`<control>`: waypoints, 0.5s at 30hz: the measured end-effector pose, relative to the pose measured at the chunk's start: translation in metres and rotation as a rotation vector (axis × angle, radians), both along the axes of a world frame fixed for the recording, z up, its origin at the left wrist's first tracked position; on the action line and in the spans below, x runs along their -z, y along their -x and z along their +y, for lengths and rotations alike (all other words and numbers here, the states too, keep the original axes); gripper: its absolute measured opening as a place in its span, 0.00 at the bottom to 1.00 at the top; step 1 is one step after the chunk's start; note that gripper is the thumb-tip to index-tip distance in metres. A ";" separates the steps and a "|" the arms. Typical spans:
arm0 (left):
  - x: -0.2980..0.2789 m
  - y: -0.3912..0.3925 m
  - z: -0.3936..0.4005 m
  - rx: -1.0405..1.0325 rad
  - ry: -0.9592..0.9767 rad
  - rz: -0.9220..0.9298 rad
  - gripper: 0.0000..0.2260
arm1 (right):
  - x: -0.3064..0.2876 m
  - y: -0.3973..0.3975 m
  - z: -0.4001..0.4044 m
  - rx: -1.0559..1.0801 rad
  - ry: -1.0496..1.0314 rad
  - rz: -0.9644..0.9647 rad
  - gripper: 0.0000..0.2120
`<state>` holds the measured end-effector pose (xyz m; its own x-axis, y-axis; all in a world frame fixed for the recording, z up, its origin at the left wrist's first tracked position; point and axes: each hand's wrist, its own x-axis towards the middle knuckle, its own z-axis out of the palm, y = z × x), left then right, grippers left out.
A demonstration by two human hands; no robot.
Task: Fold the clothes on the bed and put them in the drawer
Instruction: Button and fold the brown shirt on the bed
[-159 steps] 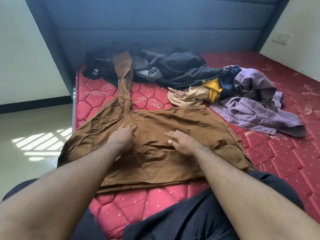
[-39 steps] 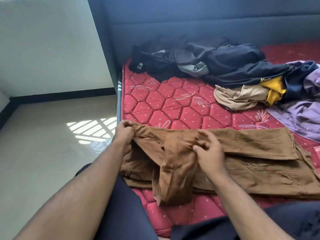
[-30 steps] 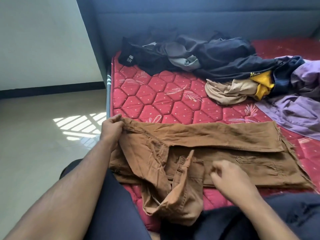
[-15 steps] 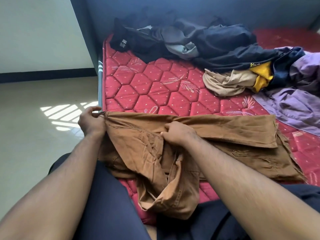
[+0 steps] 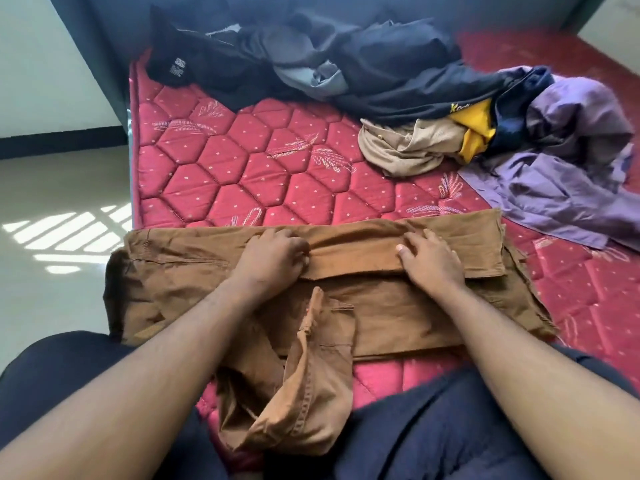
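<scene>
Brown trousers [image 5: 398, 306] lie folded lengthwise across the near edge of the red quilted mattress [image 5: 263, 174]. A narrow folded strip runs along their far side. My left hand [image 5: 273, 254] sits on that strip with its fingers bent round the strip's near edge. Further right on the same strip, my right hand [image 5: 431, 259] presses down with fingers spread. A loose part of the trousers [image 5: 304, 403] hangs off the mattress edge toward my lap. No drawer is in view.
Unfolded clothes lie behind: a dark pile [image 5: 346, 60] against the grey headboard [image 5: 114, 36], a beige garment [image 5: 405, 147], a yellow piece [image 5: 476, 133] and a purple shirt [image 5: 568, 174] at right. Tiled floor [image 5: 52, 237] lies left of the bed.
My left hand let go of the trousers' left end and moved right onto the folded strip. My right hand slid further right along it. The strip now lies flatter.
</scene>
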<state>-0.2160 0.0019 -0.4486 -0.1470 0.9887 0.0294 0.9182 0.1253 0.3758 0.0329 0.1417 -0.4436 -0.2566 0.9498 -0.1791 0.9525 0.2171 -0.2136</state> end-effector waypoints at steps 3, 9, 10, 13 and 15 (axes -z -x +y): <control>0.010 -0.016 0.011 0.101 0.116 -0.002 0.25 | -0.004 -0.056 0.045 0.390 -0.051 0.203 0.21; 0.025 -0.027 0.002 0.150 0.229 0.168 0.43 | -0.003 -0.099 0.075 0.846 -0.024 0.678 0.16; 0.027 -0.027 0.004 0.155 0.229 0.179 0.44 | 0.005 -0.101 0.080 0.886 0.017 0.794 0.13; 0.031 -0.026 0.002 0.165 0.221 0.187 0.37 | 0.006 -0.107 0.096 0.831 0.132 1.005 0.12; 0.033 -0.025 0.002 0.148 0.204 0.153 0.31 | -0.007 -0.111 0.098 0.774 0.086 1.130 0.11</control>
